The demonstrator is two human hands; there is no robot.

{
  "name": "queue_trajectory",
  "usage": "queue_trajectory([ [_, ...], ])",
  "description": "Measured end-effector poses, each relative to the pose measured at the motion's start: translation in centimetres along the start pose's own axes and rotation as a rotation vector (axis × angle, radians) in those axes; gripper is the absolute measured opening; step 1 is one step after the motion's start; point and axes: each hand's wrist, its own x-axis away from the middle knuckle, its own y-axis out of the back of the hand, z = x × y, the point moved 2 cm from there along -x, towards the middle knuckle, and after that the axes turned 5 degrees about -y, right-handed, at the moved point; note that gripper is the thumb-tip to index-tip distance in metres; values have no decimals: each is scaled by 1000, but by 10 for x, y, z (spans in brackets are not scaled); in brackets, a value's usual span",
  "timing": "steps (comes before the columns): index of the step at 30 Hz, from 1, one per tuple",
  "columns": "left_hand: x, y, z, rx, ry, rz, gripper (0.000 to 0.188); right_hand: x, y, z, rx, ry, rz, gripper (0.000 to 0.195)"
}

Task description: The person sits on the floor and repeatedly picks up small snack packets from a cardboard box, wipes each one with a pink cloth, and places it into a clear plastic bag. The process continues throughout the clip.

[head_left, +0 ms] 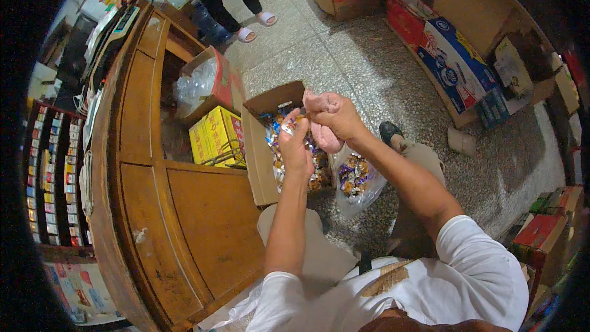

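My right hand [339, 115] is closed around a bunched pink cloth [326, 138], which bulges out above and below the fist. Close beside it, my left hand [295, 150] is raised with a small wrapped snack [290, 125] between the thumb and fingers. Both hands are over an open cardboard box [260, 161] holding many small snacks in shiny white, blue and purple wrappers. Part of its contents is hidden behind my hands and forearms. Right of the box, a clear plastic bag [359, 193] on the floor contains more of these wrapped snacks.
A wooden counter [203, 212] runs along the left. By it stand a yellow box [214, 136] and a carton of clear plastic [203, 85]. Another person in white slippers [246, 34] stands ahead. Cartons [451, 62] line the right side of the speckled floor [295, 55].
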Motion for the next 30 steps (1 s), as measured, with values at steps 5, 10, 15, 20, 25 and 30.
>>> queue_trajectory([
  [5,12,-18,-1,54,197,-88,27,-4,15,5,356,199,-152,30],
  [10,9,-24,-3,540,160,326,22,25,-6,35,846,759,-162,45],
  [15,0,19,-2,633,445,171,27,44,-23,27,1025,748,103,40],
  [20,-2,25,-14,372,338,43,37,44,-23,13,833,705,109,32],
  [25,-6,10,-17,148,171,-139,47,15,2,15,291,283,-3,42],
  [30,21,-34,-5,322,309,77,50,26,-15,8,659,679,-83,41],
])
